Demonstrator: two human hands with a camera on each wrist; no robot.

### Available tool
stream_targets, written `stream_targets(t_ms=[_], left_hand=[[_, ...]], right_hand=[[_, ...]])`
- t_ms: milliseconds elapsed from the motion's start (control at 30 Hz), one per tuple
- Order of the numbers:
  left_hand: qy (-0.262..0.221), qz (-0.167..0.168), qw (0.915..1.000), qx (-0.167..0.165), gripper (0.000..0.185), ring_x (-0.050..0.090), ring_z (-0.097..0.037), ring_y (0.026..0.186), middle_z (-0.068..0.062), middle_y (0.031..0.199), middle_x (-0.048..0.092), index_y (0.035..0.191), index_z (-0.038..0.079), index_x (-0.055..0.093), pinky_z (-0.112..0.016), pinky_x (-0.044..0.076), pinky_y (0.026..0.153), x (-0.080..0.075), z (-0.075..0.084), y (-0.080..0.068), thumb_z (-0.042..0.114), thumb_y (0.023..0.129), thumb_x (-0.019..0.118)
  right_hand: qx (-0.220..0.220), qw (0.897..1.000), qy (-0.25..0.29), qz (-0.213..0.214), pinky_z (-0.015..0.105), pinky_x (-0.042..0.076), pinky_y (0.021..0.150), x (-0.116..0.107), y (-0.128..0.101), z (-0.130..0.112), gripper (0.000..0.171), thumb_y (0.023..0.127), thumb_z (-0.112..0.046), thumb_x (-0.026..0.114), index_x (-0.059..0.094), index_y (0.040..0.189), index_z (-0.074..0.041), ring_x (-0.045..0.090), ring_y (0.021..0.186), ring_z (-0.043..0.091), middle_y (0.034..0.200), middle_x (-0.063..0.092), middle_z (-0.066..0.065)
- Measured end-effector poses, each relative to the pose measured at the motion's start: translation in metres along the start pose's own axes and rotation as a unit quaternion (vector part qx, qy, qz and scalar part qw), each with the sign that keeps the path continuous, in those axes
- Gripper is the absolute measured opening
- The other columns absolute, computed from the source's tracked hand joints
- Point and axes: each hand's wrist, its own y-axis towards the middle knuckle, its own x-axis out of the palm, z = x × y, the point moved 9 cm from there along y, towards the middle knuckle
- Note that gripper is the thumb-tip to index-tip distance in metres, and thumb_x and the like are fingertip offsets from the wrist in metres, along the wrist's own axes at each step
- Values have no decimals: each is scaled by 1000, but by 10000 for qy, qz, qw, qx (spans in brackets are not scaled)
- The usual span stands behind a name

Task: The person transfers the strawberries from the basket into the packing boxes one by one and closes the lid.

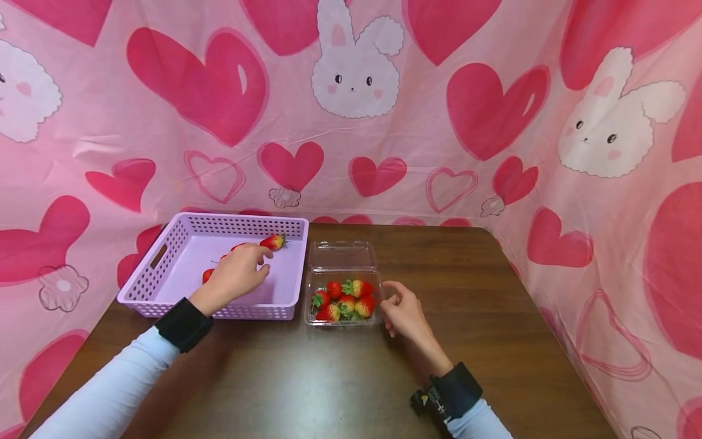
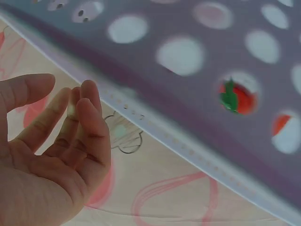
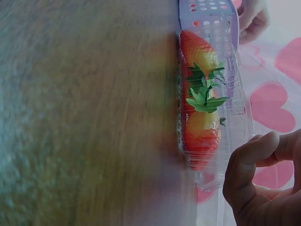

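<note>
A lilac perforated basket stands on the left of the table. My left hand hovers over its inside with relaxed fingers and holds nothing. A strawberry lies just past its fingertips, and another strawberry shows by the wrist. In the left wrist view the left hand is empty beside the basket wall. A clear clamshell box holds several strawberries. My right hand rests beside its right edge, fingers loosely curled and empty. The right wrist view shows that right hand close to the box.
The brown wooden table has bare surface in front and to the right. A pink cloth with hearts and rabbits hangs behind and on both sides. The table's right edge meets the cloth.
</note>
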Motion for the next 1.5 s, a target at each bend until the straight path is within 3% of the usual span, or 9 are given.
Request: stream_targets(t_ms=[433, 767, 1067, 1500], left_hand=[[10, 122, 9999, -105, 23, 68, -37, 88, -17, 94, 72, 112, 0, 75, -57, 55, 75, -10, -33, -14, 7, 91, 70], [-131, -93, 9990, -423, 31, 62, -33, 84, -19, 97, 69, 119, -6, 74, -55, 55, 75, -12, -59, -26, 7, 91, 73], [23, -279, 9972, -691, 32, 62, -37, 87, -23, 101, 69, 118, -6, 73, -58, 54, 77, -11, -73, -27, 10, 90, 73], [212, -637, 9915, -1116, 56, 60, -46, 92, -33, 110, 57, 134, -11, 61, -64, 56, 76, -7, -96, -37, 11, 85, 78]], right_hand=[[64, 10000, -17, 27, 33, 49, 40, -1, 0, 0, 47, 94, 2, 59, 59, 140, -5, 52, 43, 18, 69, 59, 9], [52, 10000, -70, 8, 35, 51, 41, 0, 0, -1, 45, 95, 1, 59, 59, 140, -4, 52, 43, 19, 69, 59, 9], [46, 10000, -59, 29, 34, 51, 42, -1, 0, 0, 45, 95, 0, 59, 59, 140, -4, 52, 43, 20, 69, 59, 10], [207, 9998, -78, -31, 33, 51, 44, -3, -1, 2, 45, 97, -3, 61, 58, 141, -7, 53, 45, 21, 71, 60, 11]])
